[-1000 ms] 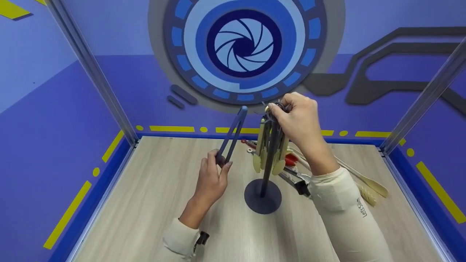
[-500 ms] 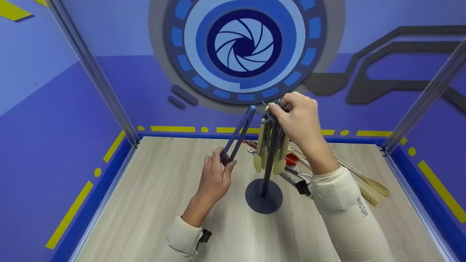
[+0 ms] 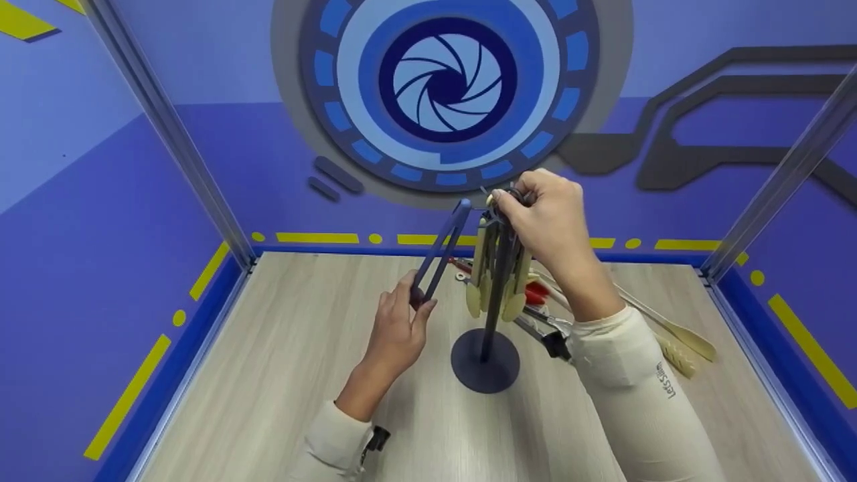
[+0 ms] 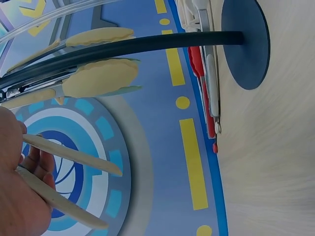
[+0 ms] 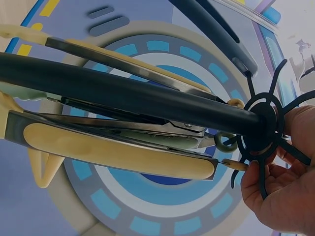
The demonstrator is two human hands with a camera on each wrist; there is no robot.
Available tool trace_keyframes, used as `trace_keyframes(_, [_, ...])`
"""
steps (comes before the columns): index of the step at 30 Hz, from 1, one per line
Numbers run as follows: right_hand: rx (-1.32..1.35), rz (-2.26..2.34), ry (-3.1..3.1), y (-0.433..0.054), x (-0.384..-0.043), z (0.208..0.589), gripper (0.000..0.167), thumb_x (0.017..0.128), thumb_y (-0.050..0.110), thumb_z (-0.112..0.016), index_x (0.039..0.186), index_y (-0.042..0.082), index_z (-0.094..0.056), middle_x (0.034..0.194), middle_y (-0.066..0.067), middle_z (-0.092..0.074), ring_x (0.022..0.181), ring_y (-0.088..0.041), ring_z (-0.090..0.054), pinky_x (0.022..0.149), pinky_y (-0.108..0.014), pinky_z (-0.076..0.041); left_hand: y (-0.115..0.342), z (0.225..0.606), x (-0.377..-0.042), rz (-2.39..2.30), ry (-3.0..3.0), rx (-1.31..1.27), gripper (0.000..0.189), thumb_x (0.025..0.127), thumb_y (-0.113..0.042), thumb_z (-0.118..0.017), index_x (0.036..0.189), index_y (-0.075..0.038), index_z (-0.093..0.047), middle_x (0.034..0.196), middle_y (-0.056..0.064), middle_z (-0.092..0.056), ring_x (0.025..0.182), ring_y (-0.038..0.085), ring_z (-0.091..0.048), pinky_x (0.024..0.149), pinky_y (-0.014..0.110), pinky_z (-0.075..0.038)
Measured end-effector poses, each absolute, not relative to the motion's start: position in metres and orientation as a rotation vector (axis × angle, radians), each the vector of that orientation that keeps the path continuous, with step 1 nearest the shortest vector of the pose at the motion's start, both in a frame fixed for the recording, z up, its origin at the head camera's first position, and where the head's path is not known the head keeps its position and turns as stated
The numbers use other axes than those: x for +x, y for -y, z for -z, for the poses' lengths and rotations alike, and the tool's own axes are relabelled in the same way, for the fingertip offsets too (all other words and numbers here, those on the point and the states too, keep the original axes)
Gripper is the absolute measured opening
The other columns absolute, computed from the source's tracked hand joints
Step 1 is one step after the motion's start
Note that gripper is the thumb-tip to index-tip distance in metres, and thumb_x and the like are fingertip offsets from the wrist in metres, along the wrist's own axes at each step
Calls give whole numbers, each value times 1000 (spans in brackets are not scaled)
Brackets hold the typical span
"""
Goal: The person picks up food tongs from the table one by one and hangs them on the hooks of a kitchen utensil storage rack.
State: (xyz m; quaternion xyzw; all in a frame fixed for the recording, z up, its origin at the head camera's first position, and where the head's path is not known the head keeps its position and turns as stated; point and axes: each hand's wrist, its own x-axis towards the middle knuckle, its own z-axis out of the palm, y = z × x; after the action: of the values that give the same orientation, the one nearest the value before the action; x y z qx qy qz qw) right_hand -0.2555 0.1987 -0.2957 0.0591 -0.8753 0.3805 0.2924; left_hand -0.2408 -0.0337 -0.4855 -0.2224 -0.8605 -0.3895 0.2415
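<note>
My left hand (image 3: 397, 328) grips a pair of dark blue tongs (image 3: 438, 251) with the handle end up; their beige tips (image 4: 74, 155) spread below the hand in the left wrist view. The tongs' top end (image 5: 244, 68) is right at a hook on the left side of a black utensil stand (image 3: 491, 335). At the top of that stand, my right hand (image 3: 552, 214) holds the hook ring (image 5: 266, 123) between thumb and fingers. Several tongs with cream handles (image 5: 120, 150) and cream or green tips hang from the hooks around the pole.
Behind and right of the stand, utensils lie on the wooden table (image 3: 321, 321): red tongs (image 4: 196, 61), a cream spoon (image 3: 693, 343) and a slotted turner (image 3: 675, 358). A blue patterned wall (image 3: 234, 154) closes off the back.
My left hand has moved right, bringing the tongs' top end from beside the stand up to its hook, then slightly down. My right hand stays on the hook ring.
</note>
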Motion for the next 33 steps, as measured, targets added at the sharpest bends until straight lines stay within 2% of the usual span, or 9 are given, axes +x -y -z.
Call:
trace_keyframes(3, [158,-1012,2329,-198,-256,296,34,96,16,-79,70,5,-61,76,-2,-53,72,-19,-49,61,-25,-37,33,486,-241,1102,2352,-620,51,108,-26,-63,151,-2,-49,101,7,-68,91,23,-60,84,38,-42])
trace_keyframes(6, [162,-1010,2322,-198,-256,296,33,96,16,-79,69,5,-61,75,-2,-52,72,-18,-49,60,-24,-36,31,486,-240,1135,2363,-614,53,109,-26,-62,154,-2,-48,103,8,-67,93,23,-59,85,39,-43])
trace_keyframes(10, [168,-1008,2309,-198,-256,297,34,95,15,-79,68,5,-60,74,-1,-51,71,-18,-48,61,-25,-36,28,487,-238,1187,2389,-595,54,109,-27,-61,156,-4,-47,104,7,-68,94,21,-55,83,37,-44])
trace_keyframes(16, [176,-1011,2300,-198,-256,297,36,93,14,-81,68,4,-57,72,0,-46,72,-20,-45,65,-31,-34,20,489,-241,1271,2398,-592,52,109,-27,-62,156,-9,-47,103,6,-67,95,20,-60,85,36,-41])
trace_keyframes(21, [171,-1013,2314,-197,-255,297,36,96,16,-79,69,5,-58,73,-1,-47,72,-20,-45,64,-30,-35,14,490,-241,1348,2408,-592,52,109,-25,-61,157,-12,-46,101,6,-66,94,19,-60,86,34,-40])
trace_keyframes(28, [171,-1010,2315,-198,-254,296,34,95,16,-80,70,5,-60,74,-2,-50,71,-19,-47,61,-27,-35,5,493,-241,1399,2389,-619,52,109,-18,-61,158,-10,-43,99,6,-65,93,19,-60,84,38,-47])
trace_keyframes(33, [179,-1006,2308,-198,-255,297,34,95,16,-80,70,4,-60,74,-3,-52,71,-19,-47,62,-28,-35,-1,499,-245,1427,2358,-649,50,110,-19,-60,157,-13,-44,98,6,-64,92,18,-61,83,37,-50])
